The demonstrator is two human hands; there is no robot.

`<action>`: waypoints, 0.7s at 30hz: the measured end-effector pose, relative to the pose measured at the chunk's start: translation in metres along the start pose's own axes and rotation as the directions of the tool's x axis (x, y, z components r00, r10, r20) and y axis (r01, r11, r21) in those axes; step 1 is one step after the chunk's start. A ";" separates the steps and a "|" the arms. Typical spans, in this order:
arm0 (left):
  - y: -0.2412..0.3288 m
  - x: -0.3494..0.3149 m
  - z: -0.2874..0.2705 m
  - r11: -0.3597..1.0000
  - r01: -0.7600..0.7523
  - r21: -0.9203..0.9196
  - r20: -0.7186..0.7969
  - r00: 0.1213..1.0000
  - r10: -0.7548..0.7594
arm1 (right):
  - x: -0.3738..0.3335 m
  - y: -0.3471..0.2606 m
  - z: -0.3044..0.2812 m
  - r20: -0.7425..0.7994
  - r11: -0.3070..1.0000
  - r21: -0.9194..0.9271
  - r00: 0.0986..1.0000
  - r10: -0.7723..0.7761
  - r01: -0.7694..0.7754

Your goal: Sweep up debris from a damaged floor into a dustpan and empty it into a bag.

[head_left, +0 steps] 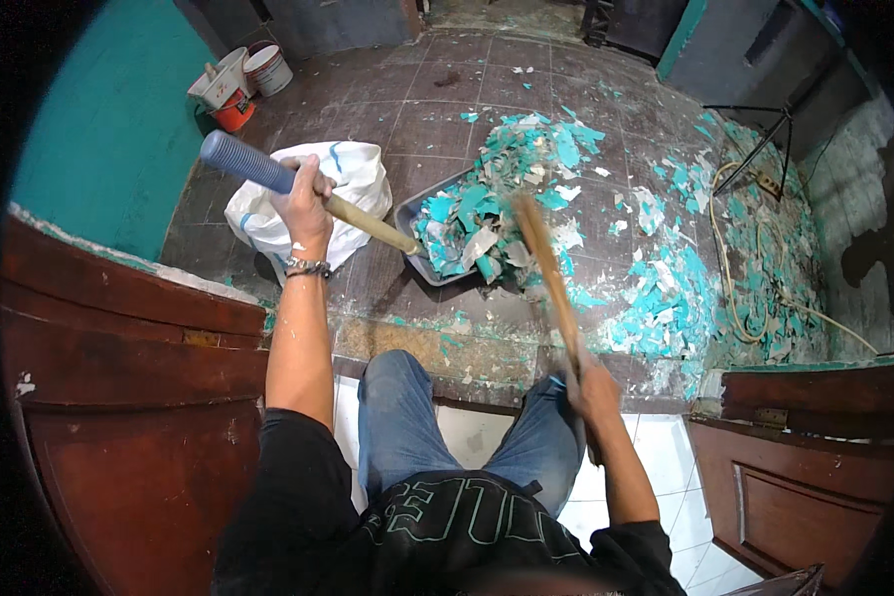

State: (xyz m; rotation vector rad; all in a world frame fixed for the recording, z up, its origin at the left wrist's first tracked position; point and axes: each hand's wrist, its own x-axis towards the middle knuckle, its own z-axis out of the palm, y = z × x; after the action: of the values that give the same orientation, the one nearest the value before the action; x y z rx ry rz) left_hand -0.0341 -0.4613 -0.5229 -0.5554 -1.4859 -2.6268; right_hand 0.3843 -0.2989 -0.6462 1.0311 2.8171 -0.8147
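black shirt bears outlined letters; right hand grips a broom, probably.

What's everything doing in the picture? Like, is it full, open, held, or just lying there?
Left hand: closed around the handle
Right hand: closed around the brown tool
Handle: held
Brown tool: held, blurred
Dustpan: heaped with flakes
Flakes: some piled, some scattered on the floor
Sack: crumpled; contents can't be seen
Left door: open
Right door: open
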 end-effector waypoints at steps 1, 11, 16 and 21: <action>0.012 -0.005 -0.007 1.000 -0.023 0.001 0.010 1.000 0.023 | -0.010 0.009 -0.002 -0.002 1.000 -0.001 1.000 -0.012 0.012; 0.097 -0.081 -0.003 0.974 -0.117 0.192 -0.135 0.980 0.144 | -0.057 0.042 0.016 -0.433 0.979 0.036 0.880 0.196 -0.201; 0.094 -0.129 0.008 0.940 -0.084 0.330 -0.214 0.963 0.162 | -0.003 -0.154 0.035 -0.237 0.765 0.573 0.953 -0.188 0.293; 0.072 -0.153 0.038 0.953 -0.024 0.303 -0.348 0.928 0.134 | 0.050 -0.246 0.078 -0.518 0.624 0.610 0.842 -0.153 0.489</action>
State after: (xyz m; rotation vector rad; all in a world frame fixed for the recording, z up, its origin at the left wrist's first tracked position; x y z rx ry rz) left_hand 0.1363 -0.4848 -0.4993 -0.0872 -1.6397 -2.2254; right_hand 0.1842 -0.4651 -0.6098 0.7731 3.1284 -2.1471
